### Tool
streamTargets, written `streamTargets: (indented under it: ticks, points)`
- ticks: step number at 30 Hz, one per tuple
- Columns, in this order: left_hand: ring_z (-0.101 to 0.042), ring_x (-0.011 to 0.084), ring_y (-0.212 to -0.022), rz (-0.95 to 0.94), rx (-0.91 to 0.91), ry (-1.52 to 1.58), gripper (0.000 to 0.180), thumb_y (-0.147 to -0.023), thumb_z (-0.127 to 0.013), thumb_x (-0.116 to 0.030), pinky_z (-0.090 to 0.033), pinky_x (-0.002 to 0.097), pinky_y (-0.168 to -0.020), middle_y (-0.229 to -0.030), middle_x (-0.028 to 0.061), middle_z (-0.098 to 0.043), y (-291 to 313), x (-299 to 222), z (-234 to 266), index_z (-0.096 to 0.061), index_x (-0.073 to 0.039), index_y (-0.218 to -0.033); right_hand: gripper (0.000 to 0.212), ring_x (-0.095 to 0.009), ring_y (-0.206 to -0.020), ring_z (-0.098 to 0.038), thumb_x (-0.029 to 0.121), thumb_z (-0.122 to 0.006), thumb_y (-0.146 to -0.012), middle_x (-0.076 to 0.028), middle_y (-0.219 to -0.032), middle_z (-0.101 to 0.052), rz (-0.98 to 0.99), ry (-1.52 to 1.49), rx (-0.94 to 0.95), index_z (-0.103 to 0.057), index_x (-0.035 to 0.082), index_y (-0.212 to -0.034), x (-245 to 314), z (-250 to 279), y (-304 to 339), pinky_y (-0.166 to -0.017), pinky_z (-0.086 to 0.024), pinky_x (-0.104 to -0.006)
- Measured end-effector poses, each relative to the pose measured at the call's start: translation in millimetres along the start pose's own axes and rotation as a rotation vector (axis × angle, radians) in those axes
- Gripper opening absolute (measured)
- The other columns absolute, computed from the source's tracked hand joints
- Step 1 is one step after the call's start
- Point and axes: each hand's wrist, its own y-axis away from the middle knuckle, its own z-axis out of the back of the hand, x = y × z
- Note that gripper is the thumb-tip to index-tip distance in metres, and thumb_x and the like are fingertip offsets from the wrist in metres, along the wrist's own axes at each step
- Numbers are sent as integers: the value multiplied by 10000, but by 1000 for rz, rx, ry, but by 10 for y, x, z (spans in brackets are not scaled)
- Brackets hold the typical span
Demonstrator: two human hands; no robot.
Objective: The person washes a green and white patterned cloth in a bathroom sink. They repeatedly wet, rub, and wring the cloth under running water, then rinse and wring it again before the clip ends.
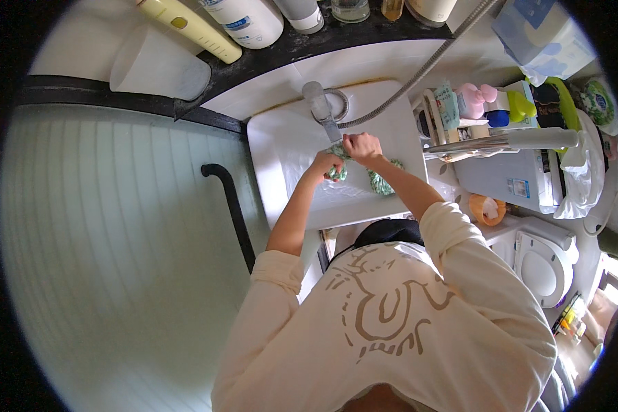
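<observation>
Over the white washbasin (276, 141), both my hands are closed round a bunched green and white cloth (337, 151). My left hand (324, 165) grips its lower part, and some of the cloth bulges out below the fingers. Slightly higher and to the right, my right hand (362, 147) is closed on the upper part. Just above the hands is the tap (318, 103). A second green and white bundle (382, 182), fluffy-looking, lies in the basin's right side, partly covered by my right forearm.
A black shelf (281, 56) behind the basin carries bottles and a pale cup (159, 65). A shower hose (419, 75) curves down to the tap. At the left is a glass panel (117, 240) with a black handle (230, 206). A cluttered rack and a toilet (539, 268) stand right.
</observation>
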Motion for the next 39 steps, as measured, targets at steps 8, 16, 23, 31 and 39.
streamTargets:
  ticks: [8,16,23,31,39]
  points:
    - [-545,190,-586,-88,-51,334,267,-594,-575,-31,-495,396,-509,-665,57,-518,391,260,252,-521,-46,-855,390,-337,-782,-607,436,-449,-830,-177,-786,-627,197,-158,151,-633,94,-806,161,-341,-233,-692,-485,-409]
    - [-572,254,-754,-109,-655,189,580,-546,-704,-47,-511,422,-548,-894,99,-549,403,667,505,-452,-50,-1068,530,-329,-1213,-349,465,-574,-747,-67,-1271,-427,135,422,544,-490,194,-1194,-542,-78,11,-892,-363,-538]
    - [-365,361,-1155,7,-1094,-650,821,-576,-699,-111,-329,526,-881,-1256,203,-360,252,884,431,-302,-65,-1293,731,-395,-1203,-338,419,-670,-672,-201,-1267,-383,-265,75,270,-419,60,-1258,-880,-260,320,-933,-372,-497]
    - [-182,348,-1320,-619,-774,-1481,833,-635,-624,-37,-133,598,-1007,-1405,182,-215,239,702,-127,-234,-97,-1368,709,-270,-819,-607,294,-756,-594,-163,-1084,-543,-491,-171,414,-466,-26,-1156,-850,51,396,-465,-534,-328]
    - [-485,232,-1085,-797,-370,-1432,764,-573,-724,-226,-283,543,-937,-1102,69,-542,-139,404,-398,-410,-123,-1262,617,-213,-716,-616,110,-770,-588,-120,-922,-567,-335,-753,274,-473,3,-1119,-755,454,378,-510,-565,-297]
